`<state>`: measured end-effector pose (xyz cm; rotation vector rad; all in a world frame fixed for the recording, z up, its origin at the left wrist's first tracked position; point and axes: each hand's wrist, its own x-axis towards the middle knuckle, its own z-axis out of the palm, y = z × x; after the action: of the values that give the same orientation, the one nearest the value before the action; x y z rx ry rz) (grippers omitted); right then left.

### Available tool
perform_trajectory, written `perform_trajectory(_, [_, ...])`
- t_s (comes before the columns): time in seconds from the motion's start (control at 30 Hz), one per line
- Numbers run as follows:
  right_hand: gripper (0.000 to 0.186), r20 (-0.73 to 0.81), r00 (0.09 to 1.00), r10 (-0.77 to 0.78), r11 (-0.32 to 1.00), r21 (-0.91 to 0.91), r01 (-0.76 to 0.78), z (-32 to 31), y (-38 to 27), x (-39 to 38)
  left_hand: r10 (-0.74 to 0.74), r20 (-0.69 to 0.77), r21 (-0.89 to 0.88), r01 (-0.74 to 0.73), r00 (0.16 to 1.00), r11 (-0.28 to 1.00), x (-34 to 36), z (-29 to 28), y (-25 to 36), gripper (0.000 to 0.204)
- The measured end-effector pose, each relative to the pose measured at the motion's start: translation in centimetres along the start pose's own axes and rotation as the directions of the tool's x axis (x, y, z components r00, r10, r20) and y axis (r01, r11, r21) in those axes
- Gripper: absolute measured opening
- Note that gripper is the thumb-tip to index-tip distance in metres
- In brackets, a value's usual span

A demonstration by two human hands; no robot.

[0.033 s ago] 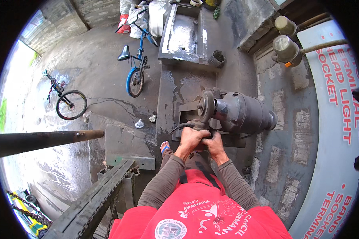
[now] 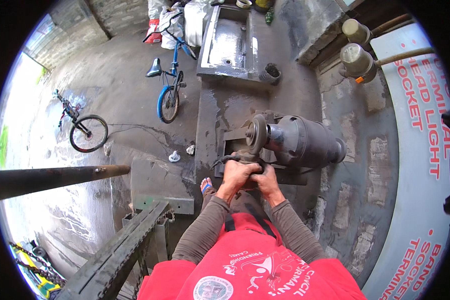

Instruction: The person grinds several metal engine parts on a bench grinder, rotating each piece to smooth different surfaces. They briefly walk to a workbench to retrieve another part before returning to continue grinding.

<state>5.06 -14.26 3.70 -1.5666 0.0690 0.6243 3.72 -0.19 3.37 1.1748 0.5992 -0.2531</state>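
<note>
dark part (image 2: pixel 246 154) | held in both hands (image 2: pixel 238 176) | at grey wheel's (image 2: pixel 256 135) near rim | contact unclear

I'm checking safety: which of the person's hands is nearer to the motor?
Right. The right hand is below and left of the motor in the picture; the left hand lies farther left.

The place looks like a small open-air workshop in a rough concrete yard (image 2: pixel 130 90). An electric motor (image 2: pixel 310 142) with a grinding or buffing wheel (image 2: pixel 255 135) on its shaft is set low to the ground, its casing dark with grime. A large grey signboard (image 2: pixel 410 175) with red lettering suggests a trade shop. A heavy steel beam (image 2: pixel 117 250), a shallow basin (image 2: pixel 229 42), white sacks (image 2: pixel 194 25) and a blue bicycle (image 2: pixel 174 65) share the space, bounded by a block wall (image 2: pixel 67 30).
</note>
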Motion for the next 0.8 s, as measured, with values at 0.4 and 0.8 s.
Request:
perform_trajectory(0.4, [0.049, 0.007, 0.999, -0.048, 0.998, -0.049, 0.048, 0.5, -0.7, -0.4, -0.023, 0.08, -0.02, 0.024, 0.997, 1.0, 0.0, -0.5, 0.1, 0.041])
perform_trajectory(0.8, [0.061, 0.08, 0.997, -0.021, 0.995, -0.094, 0.028, -1.7, -0.1, -2.0, 0.023, 0.458, -0.223, 0.09, 0.889, 0.971, 0.1, -2.5, -0.6, 0.056])
